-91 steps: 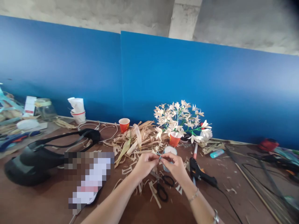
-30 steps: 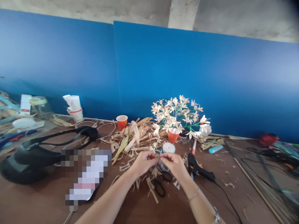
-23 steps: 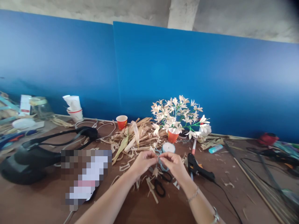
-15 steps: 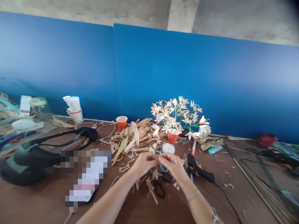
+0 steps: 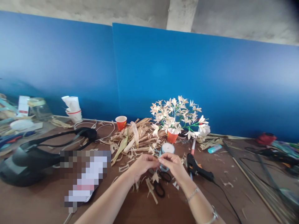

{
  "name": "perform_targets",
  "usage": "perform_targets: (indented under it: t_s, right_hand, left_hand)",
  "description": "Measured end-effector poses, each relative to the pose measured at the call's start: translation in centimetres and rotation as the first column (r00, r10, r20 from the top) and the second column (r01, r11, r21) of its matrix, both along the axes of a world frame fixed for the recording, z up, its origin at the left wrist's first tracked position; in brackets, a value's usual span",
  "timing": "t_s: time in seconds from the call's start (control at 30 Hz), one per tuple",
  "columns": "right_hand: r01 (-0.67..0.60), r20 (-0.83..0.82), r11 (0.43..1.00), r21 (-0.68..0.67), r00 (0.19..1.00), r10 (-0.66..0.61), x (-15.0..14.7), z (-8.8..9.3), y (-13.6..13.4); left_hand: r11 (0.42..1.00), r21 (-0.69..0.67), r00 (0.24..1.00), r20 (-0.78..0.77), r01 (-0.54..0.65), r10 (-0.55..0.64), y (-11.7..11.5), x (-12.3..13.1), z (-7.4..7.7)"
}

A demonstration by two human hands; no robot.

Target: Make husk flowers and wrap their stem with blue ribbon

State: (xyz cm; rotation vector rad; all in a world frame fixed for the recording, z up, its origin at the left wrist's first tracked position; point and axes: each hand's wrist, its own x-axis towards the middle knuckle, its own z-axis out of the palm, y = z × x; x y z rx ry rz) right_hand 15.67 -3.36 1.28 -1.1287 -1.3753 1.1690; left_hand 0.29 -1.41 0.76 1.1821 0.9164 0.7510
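My left hand (image 5: 145, 163) and my right hand (image 5: 173, 164) meet over the middle of the table, thumbs and fingers pinched together on a thin flower stem. A pale husk flower (image 5: 155, 177) hangs head down from it, just below the fingertips. The exact grip is partly hidden by the fingers. Close behind the hands are a white-topped roll (image 5: 168, 148) and a small pale flower (image 5: 153, 150). Black-handled scissors (image 5: 159, 189) lie under the hands among husk scraps. Beyond stands a red paper cup (image 5: 172, 137) filled with cream husk flowers (image 5: 176, 116).
A black glue gun (image 5: 201, 171) with a cord lies right of my hands. Dried corn husks (image 5: 140, 137) are heaped behind, beside another red cup (image 5: 121, 123). Left are a black headset (image 5: 35, 158) and a blurred-out phone (image 5: 87, 179). A blue panel (image 5: 163, 68) borders the back.
My fingertips stay pinched together with only slight movement. The flower hanging under them shows a little more clearly. The view has shifted very slightly.
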Motion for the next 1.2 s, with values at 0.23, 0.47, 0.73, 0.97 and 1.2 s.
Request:
perform_targets:
  t_s: [0.23, 0.47, 0.73, 0.97, 1.2]
  right_hand:
    - [-0.024, -0.003, 0.999, -0.049, 1.000, 0.024, -0.1, 0.5, -0.3]
    - [0.016, 0.010, 1.000, -0.016, 1.000, -0.016, -0.1, 0.5, -0.2]
    - [-0.024, 0.116, 0.999, 0.042, 0.993, 0.019, -0.1, 0.0, -0.1]
    - [-0.026, 0.178, 0.998, 0.059, 0.984, 0.015, -0.2, 0.0, -0.1]
    - [0.031, 0.137, 0.998, 0.060, 0.990, -0.039, 0.0, -0.4, 0.1]
  left_hand:
    - [0.999, 0.049, 0.999, 0.034, -0.009, 0.007, -0.2, 0.1, 0.5]
    - [0.998, 0.054, 0.998, 0.049, -0.043, 0.040, -0.4, 0.5, 0.6]
    - [0.994, 0.043, 0.989, 0.114, -0.100, 0.095, -0.3, 0.0, 0.9]
    - [0.985, 0.065, 0.980, 0.125, -0.161, 0.152, 0.2, -0.2, 0.5]
    - [0.997, -0.059, 0.983, 0.175, -0.052, 0.062, 0.2, -0.2, 0.2]
